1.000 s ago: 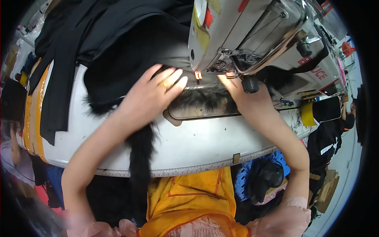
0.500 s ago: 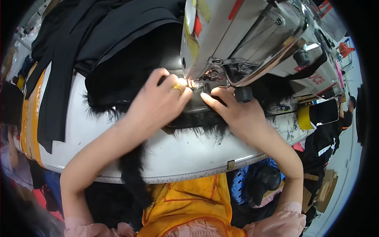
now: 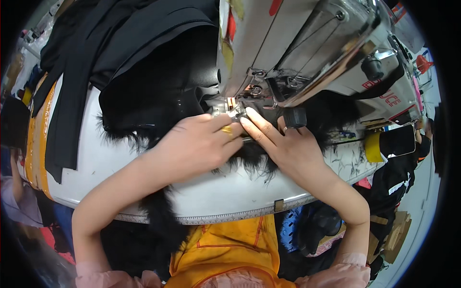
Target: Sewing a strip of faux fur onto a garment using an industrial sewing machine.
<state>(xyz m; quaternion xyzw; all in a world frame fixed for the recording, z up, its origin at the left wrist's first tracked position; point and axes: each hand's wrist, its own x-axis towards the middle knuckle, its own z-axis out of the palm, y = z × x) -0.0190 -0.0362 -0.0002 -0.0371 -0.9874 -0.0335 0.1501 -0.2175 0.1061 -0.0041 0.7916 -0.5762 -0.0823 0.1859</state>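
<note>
Smooth black leather-like material with a fur edge (image 3: 153, 91) lies over the sewing machine bed. Its fold passes beneath the lit needle area of a white sewing machine (image 3: 269, 43). My left hand (image 3: 204, 144), a yellow ring on one finger, has its fingers bent together on the material's near edge, just in front of the presser foot. My right hand (image 3: 293, 146) lies to the right of it, index and middle fingers stretched flat on the material beside the foot. The fingertips of both hands nearly meet. Black fur sticks out beneath them.
Black cloth with a zipper (image 3: 158, 31) is heaped at the back left. A dark fur strip (image 3: 161, 211) hangs over the table's front edge, along a measuring tape (image 3: 249, 213). A phone (image 3: 400, 141) stands at the right. Boxes and another person are beyond the table.
My left hand has slid nearer to me and rightward, uncovering folded material by the foot. My right fingers have straightened and reached toward the needle area.
</note>
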